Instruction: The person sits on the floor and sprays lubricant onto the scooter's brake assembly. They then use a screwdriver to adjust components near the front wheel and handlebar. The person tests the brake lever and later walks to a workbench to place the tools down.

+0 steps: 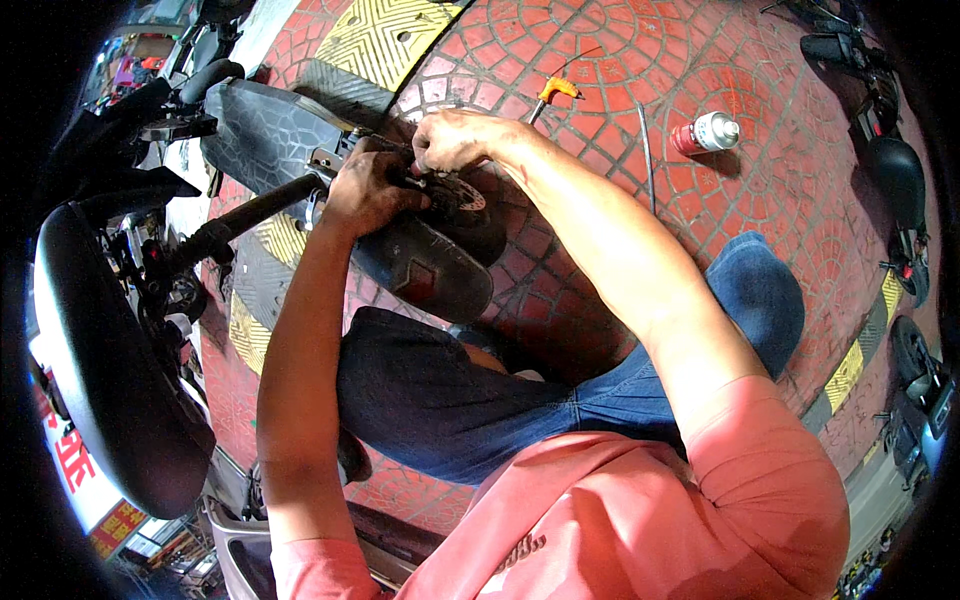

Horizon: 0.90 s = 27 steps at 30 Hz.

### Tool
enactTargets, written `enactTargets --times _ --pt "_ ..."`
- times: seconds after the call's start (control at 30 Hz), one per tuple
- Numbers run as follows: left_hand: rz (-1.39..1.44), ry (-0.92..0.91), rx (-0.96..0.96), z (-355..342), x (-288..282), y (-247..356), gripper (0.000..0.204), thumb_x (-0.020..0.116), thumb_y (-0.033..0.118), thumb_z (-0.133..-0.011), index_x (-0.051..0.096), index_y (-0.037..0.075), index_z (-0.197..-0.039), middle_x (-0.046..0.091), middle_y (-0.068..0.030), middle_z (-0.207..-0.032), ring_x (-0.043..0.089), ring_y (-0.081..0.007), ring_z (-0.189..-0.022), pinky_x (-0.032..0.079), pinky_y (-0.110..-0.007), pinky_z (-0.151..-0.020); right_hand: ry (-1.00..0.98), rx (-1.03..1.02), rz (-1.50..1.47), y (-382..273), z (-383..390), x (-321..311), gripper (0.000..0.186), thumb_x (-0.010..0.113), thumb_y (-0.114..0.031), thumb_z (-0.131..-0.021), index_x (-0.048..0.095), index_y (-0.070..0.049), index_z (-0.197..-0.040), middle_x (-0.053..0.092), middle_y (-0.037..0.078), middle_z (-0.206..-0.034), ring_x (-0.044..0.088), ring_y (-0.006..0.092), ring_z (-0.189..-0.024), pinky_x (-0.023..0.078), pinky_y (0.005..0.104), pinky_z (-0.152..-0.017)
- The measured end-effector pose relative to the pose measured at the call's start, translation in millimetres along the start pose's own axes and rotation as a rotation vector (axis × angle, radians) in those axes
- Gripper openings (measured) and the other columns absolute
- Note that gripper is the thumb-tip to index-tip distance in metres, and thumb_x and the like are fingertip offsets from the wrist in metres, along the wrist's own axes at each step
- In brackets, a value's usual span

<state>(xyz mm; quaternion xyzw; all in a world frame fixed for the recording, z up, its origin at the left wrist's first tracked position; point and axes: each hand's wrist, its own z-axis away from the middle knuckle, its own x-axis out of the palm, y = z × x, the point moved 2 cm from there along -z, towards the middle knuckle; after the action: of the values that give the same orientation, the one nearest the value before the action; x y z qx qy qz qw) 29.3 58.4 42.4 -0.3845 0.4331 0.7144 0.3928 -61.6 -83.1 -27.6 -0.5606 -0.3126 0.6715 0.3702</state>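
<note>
A dark scooter with a patterned deck (260,130) lies before me in the head view. My left hand (375,190) has its fingers curled on the parts around the wheel, left of a perforated brake disc (468,198); what they grip is hidden. My right hand (448,140) is closed just above the disc, touching small parts that I cannot make out. A black rear fender (430,275) sticks out below both hands, and a dark tube (250,215) runs from the wheel area toward the left.
An orange-handled tool (560,88), a metal rod (645,160) and a red-and-white spray can (705,133) lie on red paving. Yellow speed-bump strips (390,40) border the deck. A large black seat (110,360) is at left; other two-wheelers (895,190) stand along the right.
</note>
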Motion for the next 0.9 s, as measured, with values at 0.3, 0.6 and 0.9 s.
enactTargets --times 0.3,0.6,0.9 --pt "-0.01 0.019 -0.041 2 -1 2 0.056 0.085 0.038 -0.064 0.073 0.008 -0.11 0.065 -0.0147 -0.122 0.052 -0.0341 -0.121 0.04 -0.041 -0.107 0.071 0.062 0.034 4 -4 11 0.037 0.062 -0.038 -0.089 0.074 -0.003 -0.096 0.072 0.014 -0.078 0.07 0.026 -0.08 0.053 0.0401 -0.073" --pt "-0.015 0.008 -0.028 -2 2 0 0.056 0.085 0.04 -0.064 0.073 0.008 -0.109 0.063 -0.0158 -0.123 0.051 -0.0339 -0.122 0.04 -0.041 -0.107 0.044 -0.014 0.037 15 -10 14 0.035 0.061 -0.035 -0.088 0.075 -0.004 -0.094 0.071 0.012 -0.075 0.067 0.0256 -0.072 0.053 0.0392 -0.071" --pt "-0.022 0.029 -0.012 0 8 -16 0.059 0.085 0.044 -0.064 0.072 0.009 -0.11 0.062 -0.0167 -0.123 0.051 -0.035 -0.122 0.041 -0.042 -0.106 -0.061 0.044 -0.038 6 -6 5 0.03 0.066 -0.032 -0.083 0.074 -0.006 -0.096 0.073 0.011 -0.086 0.067 0.0221 -0.083 0.051 0.0381 -0.073"
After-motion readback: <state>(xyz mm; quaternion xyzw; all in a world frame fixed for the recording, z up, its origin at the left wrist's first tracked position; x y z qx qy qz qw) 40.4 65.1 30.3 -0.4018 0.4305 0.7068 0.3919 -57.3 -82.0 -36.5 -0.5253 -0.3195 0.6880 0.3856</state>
